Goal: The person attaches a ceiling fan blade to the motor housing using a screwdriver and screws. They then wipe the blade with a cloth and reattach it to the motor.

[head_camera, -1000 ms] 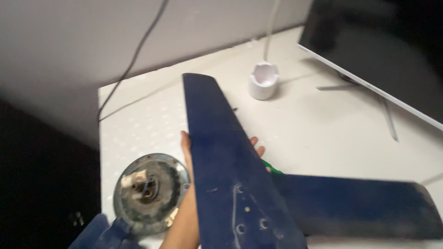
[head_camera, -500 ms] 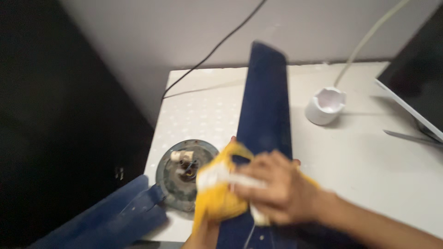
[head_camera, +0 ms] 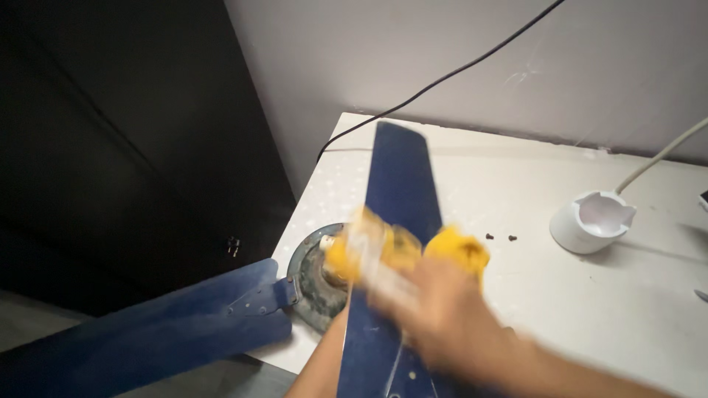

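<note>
A long blue fan blade (head_camera: 402,184) rises over the white table (head_camera: 590,317), joined to a round grey motor hub (head_camera: 311,284). My right hand (head_camera: 450,317), blurred by motion, presses a yellow cloth (head_camera: 459,250) against the blade's upper face near the hub. My left forearm (head_camera: 321,365) runs up from below and passes under the blade. The left hand itself is hidden beneath the blade and holds it up. A second blue blade (head_camera: 169,332) sticks out left past the table's edge.
A white round holder (head_camera: 594,221) with a pale cord stands at the right. Two small dark screws (head_camera: 500,237) lie near the blade. A black cable (head_camera: 442,77) runs along the grey wall. Left of the table is dark, open space.
My right hand came in with the yellow cloth and has been rubbing it along the blade. The view has swung left, and the monitor has dropped out of sight.
</note>
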